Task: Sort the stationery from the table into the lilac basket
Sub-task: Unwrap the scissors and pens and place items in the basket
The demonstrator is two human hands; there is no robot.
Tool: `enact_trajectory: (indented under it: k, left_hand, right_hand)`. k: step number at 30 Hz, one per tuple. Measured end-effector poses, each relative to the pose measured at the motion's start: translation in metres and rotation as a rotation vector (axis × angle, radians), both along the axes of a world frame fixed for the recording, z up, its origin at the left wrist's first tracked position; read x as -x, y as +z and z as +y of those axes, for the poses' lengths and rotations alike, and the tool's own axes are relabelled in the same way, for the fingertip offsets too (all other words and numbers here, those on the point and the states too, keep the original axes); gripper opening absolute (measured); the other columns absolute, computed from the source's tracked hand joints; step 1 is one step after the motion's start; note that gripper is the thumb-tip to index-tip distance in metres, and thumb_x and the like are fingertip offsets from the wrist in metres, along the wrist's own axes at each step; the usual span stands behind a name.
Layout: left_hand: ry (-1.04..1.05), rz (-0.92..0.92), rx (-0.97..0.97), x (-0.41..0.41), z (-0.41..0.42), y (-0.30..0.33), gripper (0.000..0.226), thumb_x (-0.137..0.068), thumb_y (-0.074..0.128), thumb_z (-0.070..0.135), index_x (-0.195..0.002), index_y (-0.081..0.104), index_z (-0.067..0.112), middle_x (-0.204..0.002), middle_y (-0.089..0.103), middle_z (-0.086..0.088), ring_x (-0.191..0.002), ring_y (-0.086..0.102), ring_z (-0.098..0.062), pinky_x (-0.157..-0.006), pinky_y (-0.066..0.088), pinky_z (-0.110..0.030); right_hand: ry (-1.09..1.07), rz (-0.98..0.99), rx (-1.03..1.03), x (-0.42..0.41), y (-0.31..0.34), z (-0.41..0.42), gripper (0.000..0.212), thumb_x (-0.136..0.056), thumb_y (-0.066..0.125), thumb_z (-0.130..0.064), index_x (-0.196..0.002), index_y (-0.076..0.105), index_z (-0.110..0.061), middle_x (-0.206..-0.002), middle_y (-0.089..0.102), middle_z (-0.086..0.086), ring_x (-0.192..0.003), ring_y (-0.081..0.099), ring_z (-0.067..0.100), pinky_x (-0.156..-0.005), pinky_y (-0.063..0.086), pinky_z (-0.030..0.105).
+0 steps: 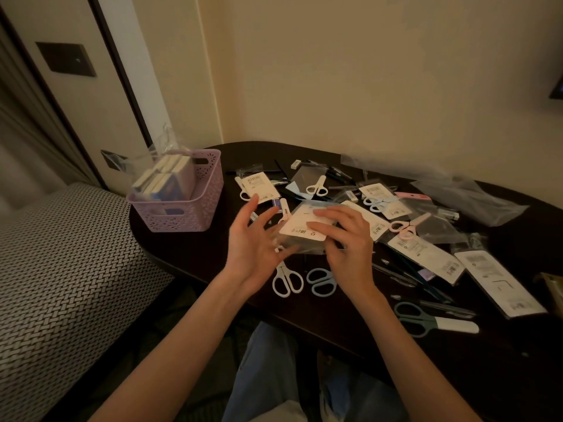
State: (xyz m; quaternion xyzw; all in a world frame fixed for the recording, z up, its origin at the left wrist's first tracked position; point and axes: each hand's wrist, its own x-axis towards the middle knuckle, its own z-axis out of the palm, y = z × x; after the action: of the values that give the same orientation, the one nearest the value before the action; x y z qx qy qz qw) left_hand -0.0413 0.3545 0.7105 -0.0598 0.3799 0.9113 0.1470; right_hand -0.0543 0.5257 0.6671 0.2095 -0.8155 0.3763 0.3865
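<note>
Right hand: the right hand point(344, 239) lies palm-down on a white card in a clear sleeve point(306, 226), fingers curled over its near edge and pinching it; the card is lifted slightly above the table.
Left hand: the left hand point(256, 239) is spread, fingers straight and apart, palm turned toward the card's left edge; whether the fingertips touch the sleeve cannot be told.
Lilac basket: the lilac basket point(195, 205) stands at the left end of the dark table point(350, 324), holding packets wrapped in clear plastic; their print is blurred.
Loose stationery: white scissors point(286, 280) and blue scissors point(321, 280) lie just beside each other near the wrists, their blades hidden under the hands; green scissors point(432, 319) lie further right.
Hard to make out: the heap of carded scissors, pens and plastic bags behind the hands overlaps.
</note>
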Motion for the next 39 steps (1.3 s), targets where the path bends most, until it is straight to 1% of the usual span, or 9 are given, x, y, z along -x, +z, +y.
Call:
enact_trajectory:
  k: [6, 10, 15, 19, 24, 27, 30, 34, 39]
  left_hand:
    - [-0.229, -0.208, -0.096, 0.011, -0.006, -0.008, 0.069, -0.092, 0.038, 0.059, -0.132, 0.051, 0.004, -0.128, 0.058, -0.027, -0.121, 0.053, -0.041, -0.105, 0.037, -0.052]
    - [-0.197, -0.174, -0.022, 0.017, -0.003, -0.014, 0.072, -0.094, 0.031, 0.062, -0.133, 0.051, 0.005, -0.127, 0.060, -0.023, -0.116, 0.057, -0.034, -0.107, 0.036, -0.046]
    - [-0.099, -0.200, -0.033, 0.023, -0.005, -0.016, 0.070, -0.097, 0.027, 0.060, -0.118, 0.057, 0.000, -0.106, 0.068, -0.023, -0.101, 0.061, -0.031, -0.088, 0.045, -0.042]
    - [0.071, -0.152, -0.078, 0.031, -0.022, -0.014, 0.067, -0.096, 0.032, 0.058, -0.120, 0.052, -0.001, -0.115, 0.065, -0.024, -0.110, 0.060, -0.033, -0.090, 0.047, -0.046]
    - [0.205, -0.092, -0.016, 0.036, -0.040, -0.022, 0.078, -0.090, 0.040, 0.066, -0.139, 0.044, 0.005, -0.134, 0.055, -0.016, -0.115, 0.058, -0.027, -0.081, 0.054, -0.045]
    - [0.202, -0.046, 0.040, 0.033, -0.040, -0.024, 0.070, -0.089, 0.043, 0.065, -0.129, 0.055, 0.009, -0.130, 0.056, -0.015, -0.117, 0.056, -0.025, -0.083, 0.054, -0.041]
    - [0.238, 0.038, 0.072, 0.031, -0.041, -0.023, 0.050, -0.094, 0.039, 0.058, -0.112, 0.062, 0.016, -0.121, 0.062, -0.009, -0.122, 0.054, -0.023, -0.099, 0.047, -0.041]
    - [0.259, 0.104, 0.076, 0.030, -0.045, -0.019, 0.044, -0.095, 0.039, 0.056, -0.124, 0.052, 0.025, -0.127, 0.062, -0.004, -0.123, 0.054, -0.023, -0.100, 0.046, -0.041]
    - [0.279, 0.132, 0.010, 0.024, -0.051, -0.015, 0.046, -0.096, 0.036, 0.056, -0.120, 0.057, 0.024, -0.129, 0.062, -0.008, -0.122, 0.055, -0.026, -0.098, 0.046, -0.041]
  right_hand:
    - [0.145, -0.107, 0.101, -0.003, 0.013, -0.010, 0.040, -0.077, 0.072, 0.004, -0.103, 0.072, -0.025, -0.105, 0.055, 0.002, -0.099, 0.045, 0.015, -0.084, 0.036, 0.012]
    - [0.226, -0.158, 0.028, -0.005, 0.015, -0.019, 0.038, -0.078, 0.070, 0.007, -0.104, 0.074, -0.021, -0.102, 0.055, -0.003, -0.101, 0.049, 0.014, -0.086, 0.044, 0.020]
    - [0.283, -0.274, -0.094, -0.006, 0.015, -0.024, 0.039, -0.082, 0.067, 0.003, -0.112, 0.071, -0.020, -0.113, 0.062, -0.004, -0.115, 0.048, 0.009, -0.098, 0.043, 0.035]
    - [0.178, -0.342, -0.087, -0.011, 0.015, -0.024, 0.049, -0.086, 0.058, 0.004, -0.128, 0.058, -0.023, -0.129, 0.054, -0.007, -0.123, 0.040, 0.001, -0.105, 0.033, 0.022]
    - [0.007, -0.762, -0.325, -0.016, 0.004, -0.035, 0.019, -0.089, 0.064, -0.022, -0.108, 0.062, -0.019, -0.106, 0.056, -0.004, -0.101, 0.055, 0.009, -0.085, 0.050, 0.026]
    - [-0.088, -0.853, -0.501, -0.021, -0.004, -0.051, 0.025, -0.087, 0.067, -0.034, -0.101, 0.061, -0.014, -0.100, 0.057, 0.001, -0.099, 0.054, 0.016, -0.078, 0.047, 0.027]
    - [-0.178, -0.848, -0.573, -0.023, -0.005, -0.061, 0.022, -0.090, 0.063, -0.032, -0.099, 0.060, -0.012, -0.104, 0.058, 0.007, -0.103, 0.053, 0.022, -0.078, 0.043, 0.030]
    - [-0.194, -0.957, -0.657, -0.021, 0.003, -0.067, 0.023, -0.091, 0.062, -0.026, -0.109, 0.058, -0.012, -0.111, 0.059, 0.009, -0.107, 0.054, 0.026, -0.082, 0.045, 0.033]
    - [-0.097, -1.119, -0.406, -0.018, 0.037, -0.042, 0.017, -0.090, 0.062, -0.028, -0.092, 0.051, -0.016, -0.087, 0.051, 0.000, -0.087, 0.055, 0.018, -0.076, 0.047, 0.031]
